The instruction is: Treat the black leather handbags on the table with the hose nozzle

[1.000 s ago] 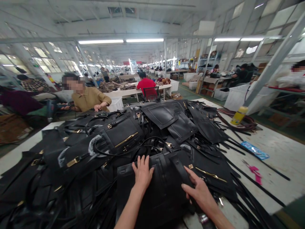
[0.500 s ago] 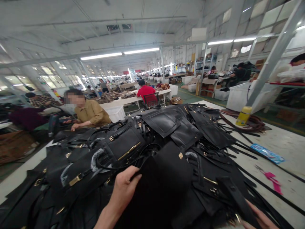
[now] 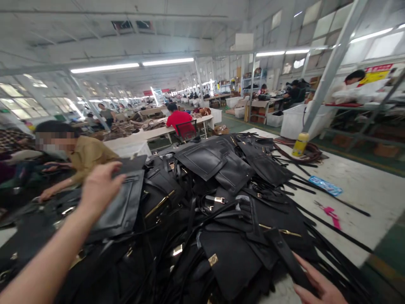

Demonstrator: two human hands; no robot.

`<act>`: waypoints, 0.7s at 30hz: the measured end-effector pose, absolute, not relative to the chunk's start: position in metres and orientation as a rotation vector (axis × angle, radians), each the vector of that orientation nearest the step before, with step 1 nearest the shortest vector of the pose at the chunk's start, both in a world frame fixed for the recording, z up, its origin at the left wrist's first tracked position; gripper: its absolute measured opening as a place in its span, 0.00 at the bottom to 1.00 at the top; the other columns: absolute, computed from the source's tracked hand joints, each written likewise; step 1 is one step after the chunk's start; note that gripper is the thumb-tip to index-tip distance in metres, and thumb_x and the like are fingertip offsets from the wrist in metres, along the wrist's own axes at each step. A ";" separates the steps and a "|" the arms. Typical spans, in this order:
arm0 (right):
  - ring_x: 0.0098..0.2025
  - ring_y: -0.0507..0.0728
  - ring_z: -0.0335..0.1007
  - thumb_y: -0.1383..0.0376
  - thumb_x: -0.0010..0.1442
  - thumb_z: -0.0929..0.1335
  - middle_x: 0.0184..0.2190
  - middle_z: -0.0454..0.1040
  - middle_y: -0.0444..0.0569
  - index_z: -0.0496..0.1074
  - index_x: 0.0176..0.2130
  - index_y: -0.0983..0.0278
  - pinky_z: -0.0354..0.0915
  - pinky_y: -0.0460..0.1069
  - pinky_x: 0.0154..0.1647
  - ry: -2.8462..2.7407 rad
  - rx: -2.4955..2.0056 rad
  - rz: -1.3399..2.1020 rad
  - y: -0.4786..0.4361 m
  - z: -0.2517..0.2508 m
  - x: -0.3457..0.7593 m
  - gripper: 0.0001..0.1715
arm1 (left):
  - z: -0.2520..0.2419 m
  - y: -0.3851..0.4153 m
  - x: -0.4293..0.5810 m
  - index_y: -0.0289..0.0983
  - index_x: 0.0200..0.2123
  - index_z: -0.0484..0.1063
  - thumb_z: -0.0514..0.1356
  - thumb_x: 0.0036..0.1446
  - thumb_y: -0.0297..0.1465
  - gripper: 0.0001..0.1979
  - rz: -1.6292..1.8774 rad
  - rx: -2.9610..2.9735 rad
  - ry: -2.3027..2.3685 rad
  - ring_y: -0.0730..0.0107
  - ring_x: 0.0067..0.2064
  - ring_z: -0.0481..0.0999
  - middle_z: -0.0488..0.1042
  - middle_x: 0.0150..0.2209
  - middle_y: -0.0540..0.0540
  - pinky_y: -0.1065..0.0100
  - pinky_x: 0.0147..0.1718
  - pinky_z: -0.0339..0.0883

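A heap of black leather bag pieces (image 3: 202, 160) with straps and gold buckles covers the worktable. My left hand (image 3: 103, 185) is raised over the left side of the heap, fingers apart and holding nothing. Just behind it lies a black panel with a stitched rectangular outline (image 3: 122, 207). At the lower right, my right hand (image 3: 316, 283) grips a thick black strap (image 3: 289, 257), which slants up to the left. A dark flap with a small gold fitting (image 3: 234, 257) rests on the heap between my hands.
On the pale tabletop (image 3: 376, 202) at the right are pink-handled scissors (image 3: 332, 217), a blue packet (image 3: 325, 185), a yellow bottle (image 3: 300, 144) and coiled brown straps (image 3: 313, 155). A person in a tan shirt (image 3: 90, 156) works at the left edge.
My left hand has let go of the dark panel and moved up and left. The view has turned right. The person in tan now reaches onto the heap. My right hand still grips the strap.
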State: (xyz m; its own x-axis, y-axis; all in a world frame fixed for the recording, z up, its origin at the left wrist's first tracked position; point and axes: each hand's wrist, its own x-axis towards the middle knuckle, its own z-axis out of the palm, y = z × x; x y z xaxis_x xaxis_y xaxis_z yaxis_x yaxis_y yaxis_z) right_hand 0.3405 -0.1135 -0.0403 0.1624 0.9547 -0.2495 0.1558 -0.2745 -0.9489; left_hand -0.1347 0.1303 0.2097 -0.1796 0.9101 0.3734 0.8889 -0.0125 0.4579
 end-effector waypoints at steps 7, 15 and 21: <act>0.21 0.54 0.65 0.54 0.48 0.66 0.29 0.73 0.46 0.45 0.60 0.69 0.65 0.46 0.21 -0.927 -1.679 1.215 -0.107 -0.039 0.351 0.47 | -0.007 0.054 0.076 0.38 0.30 0.72 0.58 0.37 0.26 0.11 0.717 1.689 1.468 0.67 0.35 0.72 0.74 0.29 0.48 0.65 0.39 0.66; 0.20 0.52 0.61 0.50 0.48 0.66 0.33 0.71 0.48 0.41 0.60 0.66 0.61 0.45 0.15 -0.746 -1.621 1.235 -0.133 -0.057 0.379 0.50 | -0.080 0.070 0.171 0.38 0.16 0.53 0.52 0.47 0.43 0.17 0.796 1.075 1.606 0.80 0.13 0.58 0.61 0.14 0.53 0.75 0.11 0.55; 0.20 0.52 0.60 0.50 0.48 0.65 0.27 0.70 0.45 0.42 0.60 0.64 0.59 0.44 0.14 -0.675 -1.649 1.179 -0.140 -0.063 0.393 0.48 | -0.068 0.098 0.172 0.39 0.10 0.53 0.53 0.42 0.49 0.23 0.751 1.213 1.727 0.77 0.10 0.53 0.53 0.07 0.55 0.70 0.09 0.49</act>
